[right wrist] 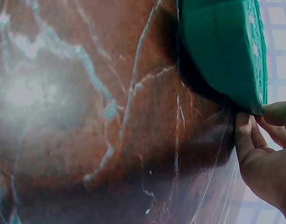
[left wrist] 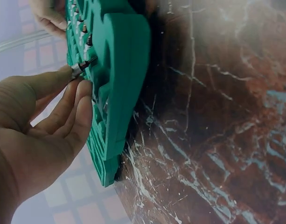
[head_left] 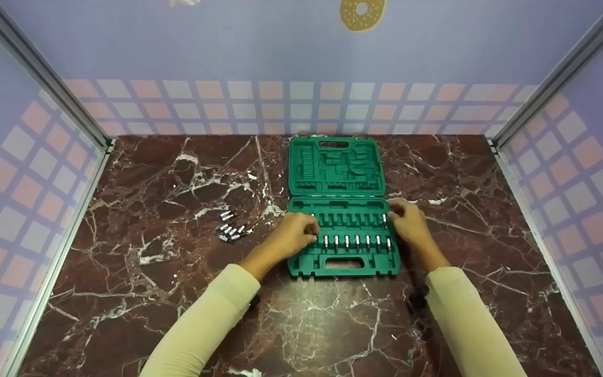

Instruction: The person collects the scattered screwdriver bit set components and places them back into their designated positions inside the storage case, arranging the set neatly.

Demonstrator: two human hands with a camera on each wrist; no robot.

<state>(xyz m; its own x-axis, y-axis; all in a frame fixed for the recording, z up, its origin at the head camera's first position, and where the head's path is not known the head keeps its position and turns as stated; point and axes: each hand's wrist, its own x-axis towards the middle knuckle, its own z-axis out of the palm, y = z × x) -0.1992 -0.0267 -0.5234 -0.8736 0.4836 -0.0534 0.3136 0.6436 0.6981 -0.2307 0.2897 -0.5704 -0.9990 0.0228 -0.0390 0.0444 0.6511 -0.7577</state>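
Observation:
An open green tool case (head_left: 343, 264) lies on the marble table, its lid (head_left: 335, 165) flat at the back. A row of silver bits (head_left: 356, 241) stands in the near tray. My left hand (head_left: 311, 230) is at the tray's left end. In the left wrist view it (left wrist: 80, 78) pinches a small metal bit (left wrist: 79, 69) between thumb and forefinger against the case (left wrist: 119, 70). My right hand (head_left: 391, 212) is at the tray's right end beside another bit (head_left: 384, 217). In the right wrist view its fingers (right wrist: 245, 135) curl at the case's rim (right wrist: 222, 51).
A small heap of loose silver bits (head_left: 232, 231) lies on the marble table (head_left: 149, 293) left of the case. Tiled walls with metal corner posts (head_left: 45, 78) close in the left, right and back sides.

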